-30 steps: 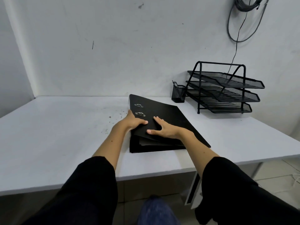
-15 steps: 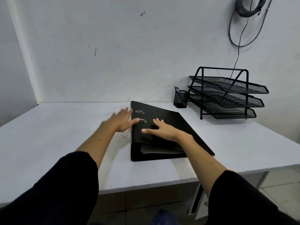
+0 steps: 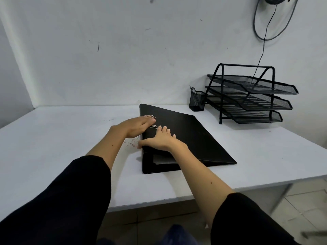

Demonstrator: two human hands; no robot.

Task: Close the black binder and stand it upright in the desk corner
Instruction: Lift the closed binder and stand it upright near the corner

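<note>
Head view: black binder (image 3: 187, 137) lay flat, mid-desk (image 3: 53, 138).
Both palms were spread flat on its cover, gripping nothing: left hand (image 3: 136, 127) at ten o'clock by the rings, right hand (image 3: 159, 140) beside it.

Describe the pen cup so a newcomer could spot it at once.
Start at the white desk and look to its far right, by the wall, for the three-tier tray rack. The pen cup stands just left of it: a small square black mesh box, much shorter than the rack.

Black sleeves (image 3: 74, 197) pushed above forearms; trousers (image 3: 177, 236) perhaps dark blue.
</note>
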